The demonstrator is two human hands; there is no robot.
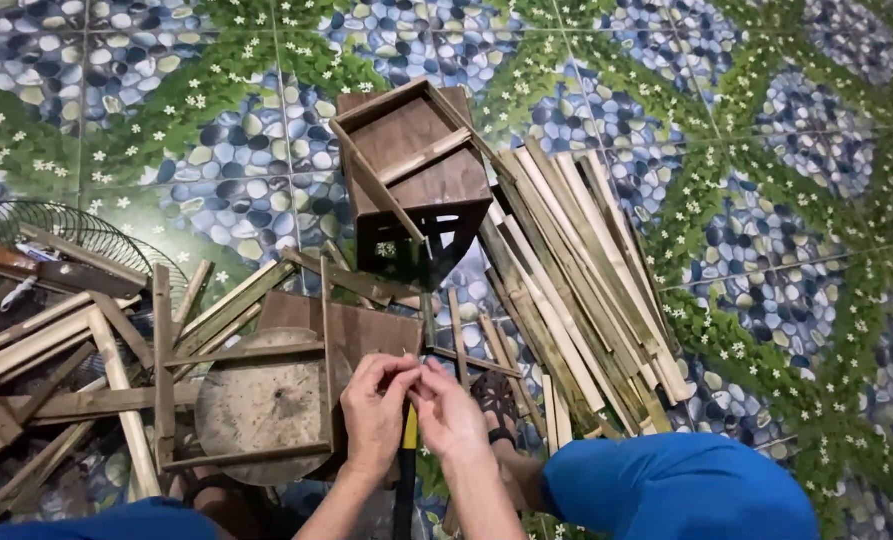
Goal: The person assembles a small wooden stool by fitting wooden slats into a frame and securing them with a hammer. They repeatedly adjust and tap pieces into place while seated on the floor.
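Yellow and black, the handle of a tool stands upright between the two wrists, low in the middle of the floor view, its upper end hidden behind the fingers. The left hand and right hand meet above it, fingertips pinched together around something too small to make out; both are nearly closed, palms turned inward, knuckles up, forearms rising side by side from the bottom edge.

Just left of the hands, touching the left knuckles, lies a round wooden disc, grey and worn, framed by thin strips of split bamboo. Behind it is a flat brown board. Farther up the floor, a small brown wooden box frame sits tilted, open on top. To its right a bundle of long pale bamboo slats fans out towards the right knee in blue cloth. More slats and offcuts are heaped at the left edge, beside a wire fan guard. The tiled floor is printed with pebbles, leaves and small white flowers.
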